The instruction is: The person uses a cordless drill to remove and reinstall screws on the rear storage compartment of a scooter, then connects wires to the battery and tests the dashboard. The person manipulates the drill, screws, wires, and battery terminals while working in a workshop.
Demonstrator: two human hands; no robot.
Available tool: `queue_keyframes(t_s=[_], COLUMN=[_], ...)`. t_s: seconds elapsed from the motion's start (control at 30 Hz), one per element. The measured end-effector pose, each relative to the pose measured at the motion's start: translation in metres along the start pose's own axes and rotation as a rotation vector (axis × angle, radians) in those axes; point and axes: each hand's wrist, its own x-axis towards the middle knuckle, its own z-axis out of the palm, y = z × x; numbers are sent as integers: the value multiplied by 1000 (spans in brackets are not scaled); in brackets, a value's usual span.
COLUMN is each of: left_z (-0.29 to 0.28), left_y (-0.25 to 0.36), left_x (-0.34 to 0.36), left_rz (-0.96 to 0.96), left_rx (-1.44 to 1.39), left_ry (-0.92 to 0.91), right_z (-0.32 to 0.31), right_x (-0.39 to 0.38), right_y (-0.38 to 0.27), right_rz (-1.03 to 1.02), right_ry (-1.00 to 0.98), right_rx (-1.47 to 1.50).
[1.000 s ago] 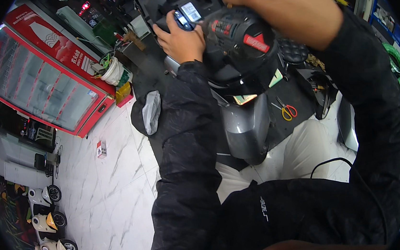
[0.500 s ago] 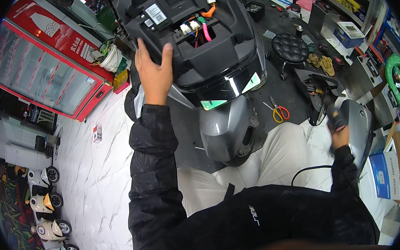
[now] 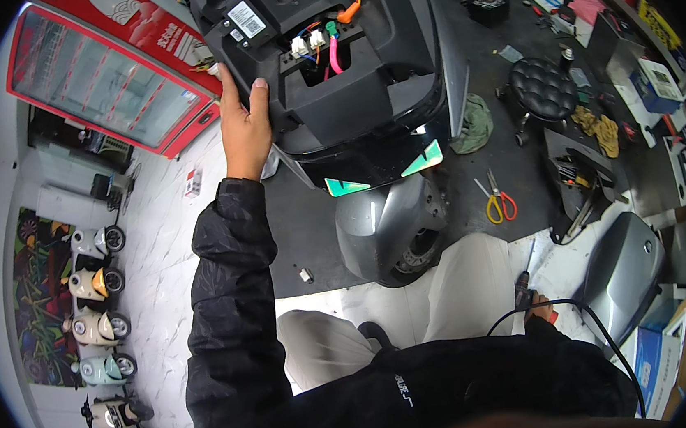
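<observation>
Scooter (image 3: 345,110) | left hand (image 3: 246,137) spread on edge | right hand (image 3: 541,309), drill (image 3: 522,287): grip unclear | stool (image 3: 543,87) apart

From where I operate, I see matt black plastic on the upper shell (image 3: 332,114), high gloss on the front panel (image 3: 380,165), smooth semi-gloss grey on the fender (image 3: 363,227), polished tiles (image 3: 165,231), shiny leather-like stool upholstery (image 3: 543,87), dull sleeve cloth (image 3: 229,274), and plastic-handled, metal-bladed scissors (image 3: 495,193).
</observation>
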Motion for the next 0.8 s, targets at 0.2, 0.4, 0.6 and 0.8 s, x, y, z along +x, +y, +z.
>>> queue_keyframes(t_s=[0.2, 0.4, 0.6, 0.8], left_z=[-6, -35, -55, -80], left_y=[18, 5, -65, -256], left_x=[-4, -18, -132, -222], left_rz=[-94, -121, -349, -1038], left_rx=[28, -385, -371, -148], left_ry=[-41, -166, -194, -531], right_z=[24, 9, -142, -473], right_x=[22, 36, 102, 105], right_y=[13, 4, -59, -163], right_rz=[-31, -63, -156, -628], right_ry=[-28, -95, 111, 847], right_rx=[159, 95, 17, 823])
